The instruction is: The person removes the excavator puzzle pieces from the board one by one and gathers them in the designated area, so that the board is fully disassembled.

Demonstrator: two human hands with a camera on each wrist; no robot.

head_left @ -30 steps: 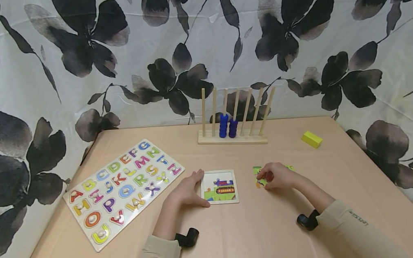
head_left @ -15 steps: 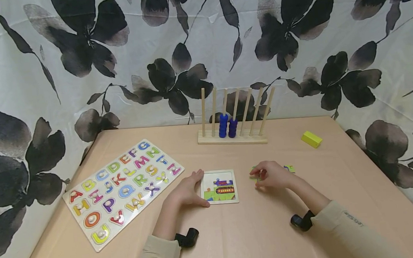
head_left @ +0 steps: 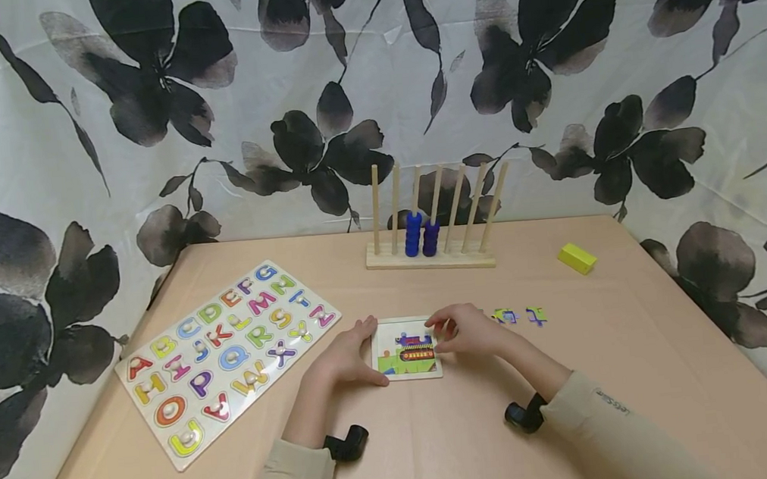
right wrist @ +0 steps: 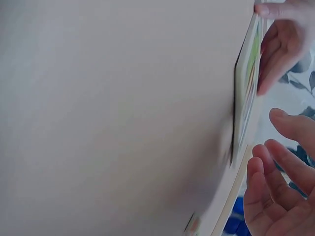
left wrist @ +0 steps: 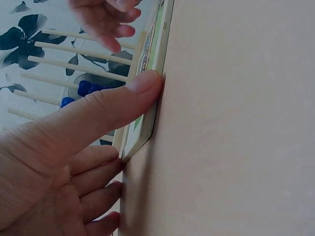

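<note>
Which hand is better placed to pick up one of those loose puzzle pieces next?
Probably the right hand: it is nearer the loose puzzle pieces, while the left hand holds the left side of the puzzle board.

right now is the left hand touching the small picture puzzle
Touching: the left wrist view shows the left hand with its thumb against the edge of the small picture puzzle.

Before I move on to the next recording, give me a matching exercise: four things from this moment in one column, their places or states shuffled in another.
Things
1. left hand
2. loose puzzle pieces
3. peg stand
4. letter board

Places or states
A. bears two stacks of rings
B. lies aslant, farthest left of the four
C. touches the framed puzzle
D. lie right of the framed puzzle

Pairs: 1-C, 2-D, 3-A, 4-B
</note>
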